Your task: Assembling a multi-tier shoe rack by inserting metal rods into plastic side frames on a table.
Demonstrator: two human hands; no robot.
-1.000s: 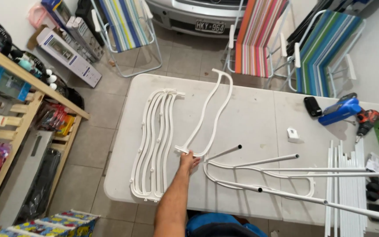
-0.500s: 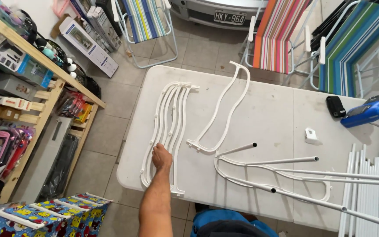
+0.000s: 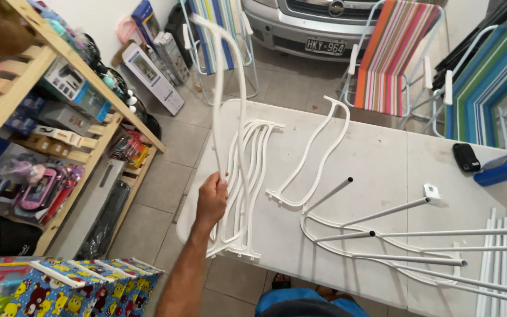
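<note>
Left hand (image 3: pixel 211 201) fingers clamped round a white bent tube (image 3: pixel 230 88), lifted upright off the stack of tubes (image 3: pixel 247 176) at the table (image 3: pixel 382 152) left edge. Tube is thin, glossy, curved into a long U-loop, top arching near the striped chair (image 3: pixel 221 23). Its lower end blends into the stack, hard to separate. Right hand out of frame.

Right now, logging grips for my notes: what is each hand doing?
Left hand: closed around a curved white tube frame, lifted off the stack on the white table.
Right hand: not in view.
</note>
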